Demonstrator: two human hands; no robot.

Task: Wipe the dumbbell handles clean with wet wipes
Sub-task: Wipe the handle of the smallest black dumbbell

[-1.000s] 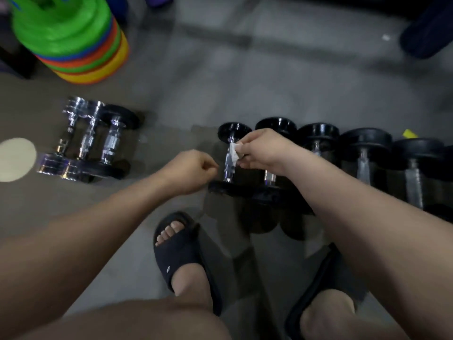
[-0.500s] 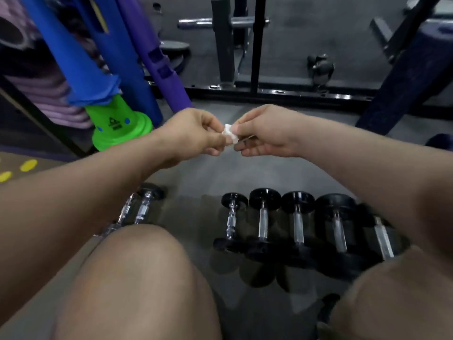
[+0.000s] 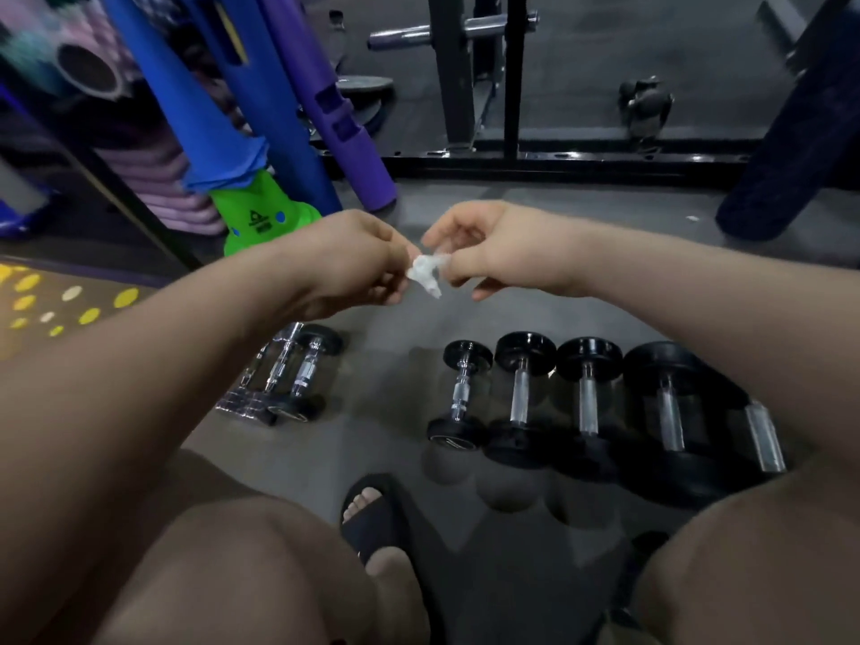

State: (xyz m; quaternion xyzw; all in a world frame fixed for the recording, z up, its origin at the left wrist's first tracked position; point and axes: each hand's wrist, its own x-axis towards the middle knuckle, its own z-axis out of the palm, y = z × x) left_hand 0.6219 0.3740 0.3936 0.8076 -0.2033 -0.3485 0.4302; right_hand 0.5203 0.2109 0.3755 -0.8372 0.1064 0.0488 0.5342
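A small crumpled white wet wipe (image 3: 427, 272) hangs between my two hands, raised well above the floor. My left hand (image 3: 358, 263) pinches its left edge and my right hand (image 3: 498, 246) pinches its right edge with thumb and fingers. Below on the grey floor lies a row of several black-ended dumbbells with chrome handles, the smallest (image 3: 460, 395) at the left and a larger one (image 3: 670, 412) toward the right. A separate group of chrome dumbbells (image 3: 288, 374) lies further left. Neither hand touches a dumbbell.
My knees fill the bottom corners, and a foot in a black slide sandal (image 3: 372, 519) stands in front of the row. Blue and purple padded poles (image 3: 325, 114), a green base (image 3: 260, 216) and a black rack frame (image 3: 512, 155) stand behind.
My right hand lifted the wipe off the smallest dumbbell's handle and both hands rose. The view tilted up. The wipe has since been pulled a little wider between the hands.
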